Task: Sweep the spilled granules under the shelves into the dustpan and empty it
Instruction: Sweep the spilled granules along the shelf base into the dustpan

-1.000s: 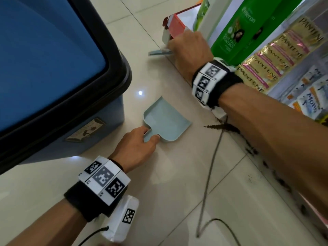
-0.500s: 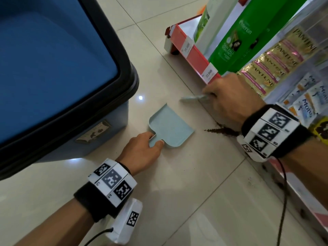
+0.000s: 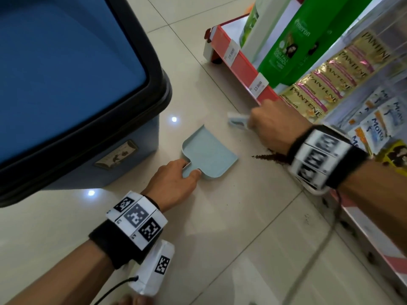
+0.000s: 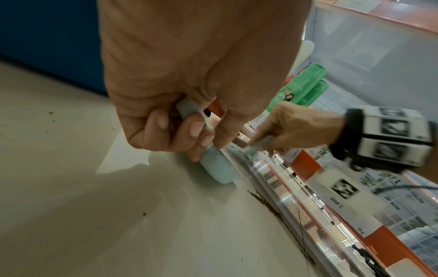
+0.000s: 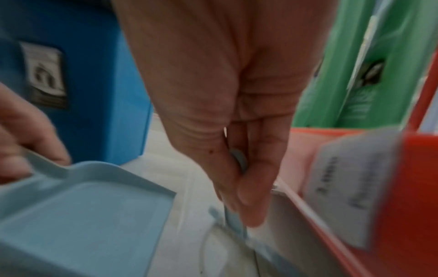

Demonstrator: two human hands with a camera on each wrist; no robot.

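While the left hand (image 3: pixel 174 186) curls its fingers (image 4: pixel 194 129) round the short handle of the pale blue plastic dustpan (image 3: pixel 209 155), which lies flat on the cream tiled floor (image 3: pixel 220 227) beside the big blue bin (image 3: pixel 66 84), the right hand (image 3: pixel 275 126) pinches the flat handle of a small pale blue brush (image 3: pixel 236 121) between thumb and fingers (image 5: pixel 251 196). Dark brown granules (image 3: pixel 268 156) lie in a thin streak along the foot of the red-edged shelf (image 3: pixel 242 62), just beside the pan's open lip and nearer the right wrist than the brush head. Judging by this, the streak's long axis runs along the shelf edge, so the brush must drag back along it toward the pan.
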